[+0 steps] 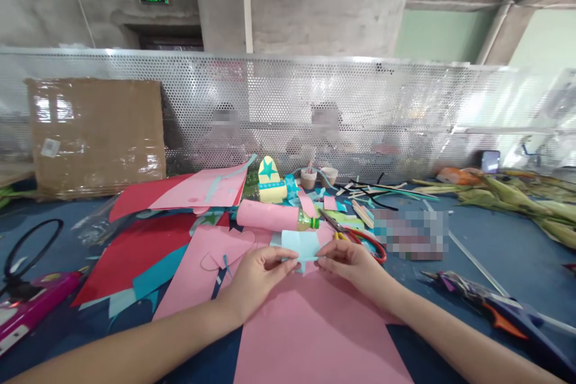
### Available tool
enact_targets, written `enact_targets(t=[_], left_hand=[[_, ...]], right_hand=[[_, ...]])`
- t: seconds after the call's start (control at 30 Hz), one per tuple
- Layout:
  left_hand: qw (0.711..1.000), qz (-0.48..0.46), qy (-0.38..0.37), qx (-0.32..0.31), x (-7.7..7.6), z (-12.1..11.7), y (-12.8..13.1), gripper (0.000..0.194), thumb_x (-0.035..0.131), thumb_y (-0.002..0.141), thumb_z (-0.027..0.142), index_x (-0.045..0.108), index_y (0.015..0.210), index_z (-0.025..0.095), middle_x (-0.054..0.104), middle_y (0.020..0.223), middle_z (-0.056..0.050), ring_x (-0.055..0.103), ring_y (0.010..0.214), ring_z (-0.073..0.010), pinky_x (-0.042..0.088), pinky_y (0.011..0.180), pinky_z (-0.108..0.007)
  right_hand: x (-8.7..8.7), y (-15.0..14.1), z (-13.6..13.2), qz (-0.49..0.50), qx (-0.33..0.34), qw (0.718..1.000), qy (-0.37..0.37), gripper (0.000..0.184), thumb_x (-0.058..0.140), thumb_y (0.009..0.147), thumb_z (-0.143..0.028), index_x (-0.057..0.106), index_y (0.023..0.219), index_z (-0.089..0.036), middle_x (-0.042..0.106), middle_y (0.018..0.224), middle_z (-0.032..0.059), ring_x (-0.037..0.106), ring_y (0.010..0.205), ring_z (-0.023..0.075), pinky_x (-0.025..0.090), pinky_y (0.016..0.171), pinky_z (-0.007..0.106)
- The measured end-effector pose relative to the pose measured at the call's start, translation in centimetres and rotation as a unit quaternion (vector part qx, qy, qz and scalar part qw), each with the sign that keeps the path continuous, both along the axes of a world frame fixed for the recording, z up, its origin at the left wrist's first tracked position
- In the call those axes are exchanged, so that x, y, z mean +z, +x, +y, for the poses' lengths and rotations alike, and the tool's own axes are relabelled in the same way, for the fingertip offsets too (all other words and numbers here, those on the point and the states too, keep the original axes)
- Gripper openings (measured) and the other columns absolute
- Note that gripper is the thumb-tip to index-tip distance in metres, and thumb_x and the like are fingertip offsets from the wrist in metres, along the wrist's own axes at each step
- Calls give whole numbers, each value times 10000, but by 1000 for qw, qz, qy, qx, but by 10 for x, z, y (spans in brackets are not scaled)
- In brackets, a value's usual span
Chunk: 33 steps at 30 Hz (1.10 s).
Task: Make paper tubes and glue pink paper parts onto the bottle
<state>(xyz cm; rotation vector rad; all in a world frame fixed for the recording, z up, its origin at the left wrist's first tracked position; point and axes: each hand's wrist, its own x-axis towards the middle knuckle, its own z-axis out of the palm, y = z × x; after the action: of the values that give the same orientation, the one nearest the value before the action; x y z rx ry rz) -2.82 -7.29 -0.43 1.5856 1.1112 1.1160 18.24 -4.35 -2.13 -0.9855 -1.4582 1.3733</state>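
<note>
Both of my hands pinch a small piece of light blue paper [300,243], with a crease or cut edge along its lower part. My left hand [257,276] grips its left edge between thumb and fingers, and my right hand [353,264] grips the right edge. Under them lies a large sheet of pink paper [310,330]. Just beyond the blue piece rests a green bottle wrapped in pink paper [270,216], lying on its side with the cap to the right. Red-handled scissors [360,237] lie beside my right hand, partly covered by it.
Red paper [121,258] and pink scraps spread leftward. A magenta power strip [40,306] sits at the left edge, a glue gun [495,306] at the right. Behind are paper cups [308,178], a cardboard box [96,138], corn husks [508,198] and a perforated metal screen [279,84].
</note>
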Motion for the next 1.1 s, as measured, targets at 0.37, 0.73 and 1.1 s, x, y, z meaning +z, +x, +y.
enact_targets(t=[0.37,0.73,1.1], left_hand=[[1000,-14,-6,-6,2,-5,5,232,718,737,365,732,857,167,783,891,-72,734,867,-227,568,825,-318],[999,-9,-28,14,-3,-8,-3,190,743,744,322,778,880,194,783,858,-54,720,790,-187,564,718,-231],[999,31,-21,30,-2,-6,-4,98,736,760,294,796,821,247,782,781,-22,723,711,-167,578,668,-187]], right_hand=[[-2,3,-6,23,11,1000,8,405,847,583,-478,671,765,-161,650,638,-23,567,595,107,421,611,260],[-8,-1,-15,53,20,998,-25,322,811,674,-461,717,805,-182,621,612,-13,537,578,112,411,573,242],[-2,-3,-15,40,-19,996,-78,299,830,620,-449,706,716,-194,603,621,-14,523,580,104,420,550,227]])
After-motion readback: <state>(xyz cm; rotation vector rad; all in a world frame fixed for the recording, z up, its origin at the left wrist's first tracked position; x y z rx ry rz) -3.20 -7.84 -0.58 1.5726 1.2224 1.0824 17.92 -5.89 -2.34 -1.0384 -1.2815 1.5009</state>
